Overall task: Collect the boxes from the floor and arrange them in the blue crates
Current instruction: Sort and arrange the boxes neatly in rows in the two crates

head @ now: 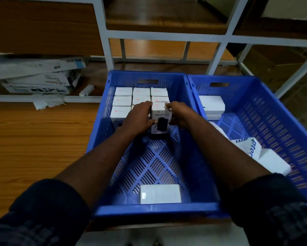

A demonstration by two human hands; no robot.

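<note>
Two blue crates stand side by side on the floor, the left crate (103, 132) right in front of me and the right crate (273, 107) beside it. Several small white boxes (123, 101) stand in rows at the left crate's far end. Both hands reach into that crate. My left hand (140, 118) and my right hand (180, 115) grip the two sides of a white "HALLEY 20K" box (161, 112) set upright against the rows. Another white box (160, 194) lies flat at the crate's near end.
The right crate holds stacked white boxes (212, 105), a printed white bag (246, 144) and one more white box (273, 162). A white metal rack (167, 37) stands behind. Flat cartons (37, 75) lie on its low left shelf. Wood floor (34, 139) spreads to the left.
</note>
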